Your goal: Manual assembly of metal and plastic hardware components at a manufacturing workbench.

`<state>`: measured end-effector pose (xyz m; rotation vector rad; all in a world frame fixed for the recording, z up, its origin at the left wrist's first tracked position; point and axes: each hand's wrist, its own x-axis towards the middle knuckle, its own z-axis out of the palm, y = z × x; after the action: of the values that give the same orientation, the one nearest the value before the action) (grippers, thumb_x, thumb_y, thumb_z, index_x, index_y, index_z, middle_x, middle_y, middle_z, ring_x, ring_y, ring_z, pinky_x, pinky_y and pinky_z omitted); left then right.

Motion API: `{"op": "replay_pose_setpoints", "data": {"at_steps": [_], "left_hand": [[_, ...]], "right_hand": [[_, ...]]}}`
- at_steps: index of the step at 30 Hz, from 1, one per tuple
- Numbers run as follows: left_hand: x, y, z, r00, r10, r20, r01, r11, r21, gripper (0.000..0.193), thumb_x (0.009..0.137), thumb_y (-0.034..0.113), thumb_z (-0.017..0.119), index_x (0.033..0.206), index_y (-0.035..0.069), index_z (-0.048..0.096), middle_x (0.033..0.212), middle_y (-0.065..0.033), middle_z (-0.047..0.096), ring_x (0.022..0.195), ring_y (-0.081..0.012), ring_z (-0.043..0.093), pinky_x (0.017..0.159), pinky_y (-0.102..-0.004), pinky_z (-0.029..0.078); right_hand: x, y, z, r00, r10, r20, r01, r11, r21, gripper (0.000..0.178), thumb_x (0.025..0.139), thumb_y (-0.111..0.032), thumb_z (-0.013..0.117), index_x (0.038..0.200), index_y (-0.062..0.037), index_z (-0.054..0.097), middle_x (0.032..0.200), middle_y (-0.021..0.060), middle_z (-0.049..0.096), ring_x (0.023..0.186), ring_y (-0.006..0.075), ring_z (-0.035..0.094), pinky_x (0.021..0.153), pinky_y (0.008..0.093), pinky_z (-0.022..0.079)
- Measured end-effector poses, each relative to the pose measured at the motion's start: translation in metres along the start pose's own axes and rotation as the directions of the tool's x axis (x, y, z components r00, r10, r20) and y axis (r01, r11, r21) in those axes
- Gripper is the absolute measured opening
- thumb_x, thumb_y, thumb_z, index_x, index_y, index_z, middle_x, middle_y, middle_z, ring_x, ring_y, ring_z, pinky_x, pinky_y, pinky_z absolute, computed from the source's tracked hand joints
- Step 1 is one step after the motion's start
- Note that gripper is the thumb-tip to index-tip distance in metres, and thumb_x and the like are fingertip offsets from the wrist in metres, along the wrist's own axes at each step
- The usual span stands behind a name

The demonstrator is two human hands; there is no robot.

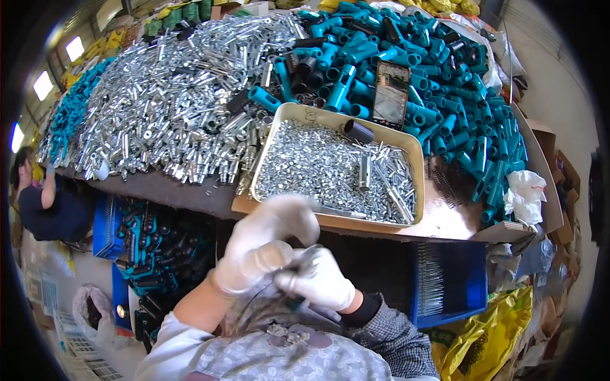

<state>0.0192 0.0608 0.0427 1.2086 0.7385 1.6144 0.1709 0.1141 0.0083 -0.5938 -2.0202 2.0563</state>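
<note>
Both my hands wear white gloves and meet in front of my apron, just below the table's near edge. My left hand [259, 244] is curled, its thumb near the right hand and its upper fingers blurred. My right hand [319, 277] is closed, with a greyish bit showing at its fingertips; what the hands hold is too hidden to name. Just beyond them stands a cream tray [417, 171] full of small silver metal pins. On the pins lie a short black tube [359, 131], a silver slotted cylinder [365, 173] and a long silver rod [399, 202].
A heap of silver metal parts [171, 95] covers the table's left; teal tubular housings [438, 95] fill its right. A phone [391, 95] leans among them. Blue bins [470, 279] stand below on both sides, beside a yellow sack [502, 330]. Another person [51, 209] sits far left.
</note>
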Motion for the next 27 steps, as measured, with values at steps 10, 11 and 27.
{"op": "replay_pose_setpoints", "data": {"at_steps": [10, 11, 27], "left_hand": [[-0.120, -0.018, -0.064, 0.931, -0.322, 0.173, 0.027, 0.532, 0.846, 0.060, 0.069, 0.018, 0.085, 0.122, 0.006, 0.062, 0.090, -0.0145, 0.069, 0.078, -0.0349, 0.068, 0.072, -0.0404, 0.055], [-0.125, -0.026, -0.063, 0.942, -0.308, 0.131, 0.046, 0.509, 0.860, 0.058, 0.067, 0.017, 0.085, 0.121, 0.006, 0.063, 0.088, -0.0149, 0.069, 0.075, -0.0335, 0.068, 0.067, -0.0402, 0.054], [-0.087, -0.115, -0.072, 0.814, -0.564, -0.138, 0.347, 0.283, 0.894, 0.049, 0.086, 0.036, 0.069, 0.128, 0.014, 0.060, 0.112, -0.0162, 0.068, 0.101, -0.0353, 0.067, 0.088, -0.0435, 0.054]], "right_hand": [[-0.013, 0.109, -0.043, 0.769, 0.319, -0.553, 0.535, 0.152, 0.831, 0.041, 0.100, -0.048, 0.052, 0.084, -0.0106, 0.055, 0.072, 0.0003, 0.047, 0.065, 0.0172, 0.046, 0.071, 0.0368, 0.042], [-0.007, 0.131, -0.032, 0.740, 0.357, -0.569, 0.492, 0.289, 0.821, 0.038, 0.099, -0.043, 0.055, 0.076, -0.0128, 0.051, 0.064, 0.0009, 0.043, 0.058, 0.0184, 0.043, 0.065, 0.0370, 0.041], [0.156, 0.398, -0.051, 0.791, 0.146, -0.594, 0.026, 0.962, 0.271, 0.038, 0.098, -0.041, 0.057, 0.119, -0.0105, 0.064, 0.105, 0.0135, 0.069, 0.096, 0.0343, 0.066, 0.084, 0.0478, 0.054]]}}
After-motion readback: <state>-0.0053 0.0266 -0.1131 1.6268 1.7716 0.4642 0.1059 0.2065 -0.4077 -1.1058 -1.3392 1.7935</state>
